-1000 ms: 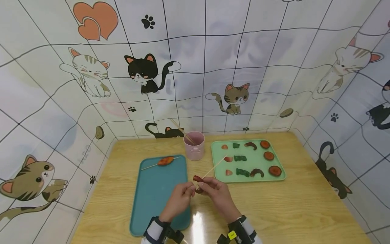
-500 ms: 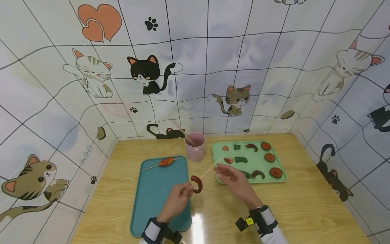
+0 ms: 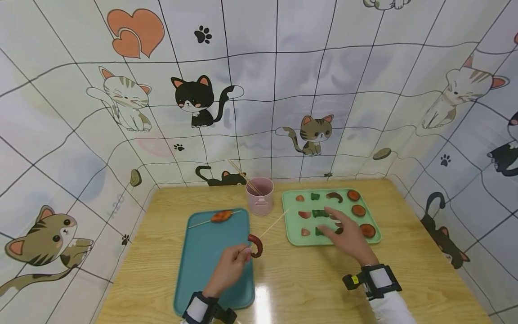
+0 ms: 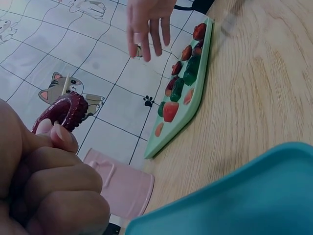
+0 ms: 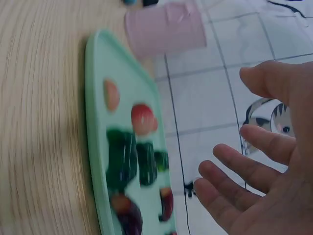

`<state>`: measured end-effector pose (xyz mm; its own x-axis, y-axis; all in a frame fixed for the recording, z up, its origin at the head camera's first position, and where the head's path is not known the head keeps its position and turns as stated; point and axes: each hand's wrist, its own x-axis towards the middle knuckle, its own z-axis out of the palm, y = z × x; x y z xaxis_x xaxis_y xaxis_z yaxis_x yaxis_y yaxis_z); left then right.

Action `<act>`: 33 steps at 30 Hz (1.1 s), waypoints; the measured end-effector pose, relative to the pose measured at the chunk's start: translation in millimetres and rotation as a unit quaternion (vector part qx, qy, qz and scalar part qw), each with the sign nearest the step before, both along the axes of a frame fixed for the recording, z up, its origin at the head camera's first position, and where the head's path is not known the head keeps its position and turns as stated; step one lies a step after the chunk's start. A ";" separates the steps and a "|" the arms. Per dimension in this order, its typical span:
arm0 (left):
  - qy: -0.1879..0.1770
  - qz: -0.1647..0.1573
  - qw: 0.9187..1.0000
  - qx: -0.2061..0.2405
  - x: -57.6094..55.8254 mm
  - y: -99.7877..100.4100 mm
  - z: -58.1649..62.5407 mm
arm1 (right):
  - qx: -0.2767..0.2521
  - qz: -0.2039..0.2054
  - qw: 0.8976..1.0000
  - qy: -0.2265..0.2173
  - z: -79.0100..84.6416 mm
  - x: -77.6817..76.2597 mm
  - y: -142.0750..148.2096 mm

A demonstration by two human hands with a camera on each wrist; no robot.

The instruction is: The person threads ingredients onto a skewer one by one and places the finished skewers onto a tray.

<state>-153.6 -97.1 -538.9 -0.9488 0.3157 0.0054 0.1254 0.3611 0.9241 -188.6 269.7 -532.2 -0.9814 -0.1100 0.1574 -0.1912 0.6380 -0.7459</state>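
My left hand (image 3: 228,267) pinches a thin wooden skewer (image 3: 276,223) just below a dark red, curled tentacle piece (image 3: 258,247) threaded on it. Suckers line the edge of that tentacle piece (image 4: 74,108) in the left wrist view, where thumb and fingertip press right at its base. The skewer's bare end points up and right. Over the light green tray (image 3: 292,228) hangs my right hand (image 3: 351,237), fingers spread and nothing in them. Below it lie green pepper-like pieces (image 3: 319,213) and another tentacle piece, partly hidden by the fingers.
Pinkish pieces (image 3: 304,215) and round brown slices (image 3: 358,210) also lie on the green tray. A blue tray (image 3: 202,256) at left bears a skewered orange-brown piece (image 3: 221,217). Between the trays, at the back, stands a pink cup (image 3: 260,206) with skewers.
My right hand has let go of the skewered tentacle piece and moved right, over the green tray. The left hand has shifted slightly left and down, still holding the skewer.
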 end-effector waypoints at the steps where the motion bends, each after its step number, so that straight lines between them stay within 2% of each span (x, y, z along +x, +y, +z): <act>1: 0.000 0.002 1.000 -0.003 0.2 -1.0 -0.7 | 0.019 -0.004 1.000 0.003 -1.3 -1.2 6.2; 8: -0.008 0.008 1.000 -0.001 2.8 -9.9 -6.1 | 0.110 0.000 0.994 -0.024 -12.2 -5.4 40.3; 17: -0.020 0.018 1.000 0.010 5.1 -15.5 -8.4 | 0.176 0.034 0.983 -0.044 -20.5 -9.4 52.5; 23: -0.027 0.021 0.999 0.020 5.4 -17.7 -10.0 | 0.192 0.018 0.979 -0.060 -29.7 -15.2 56.0; 29: -0.044 0.022 0.999 0.014 6.1 -18.6 -10.7 | 0.203 0.007 0.979 -0.034 -37.7 -20.1 55.6; 33: -0.048 0.021 0.999 0.010 6.5 -18.9 -10.9 | 0.191 -0.005 0.981 -0.031 -41.5 -21.9 55.9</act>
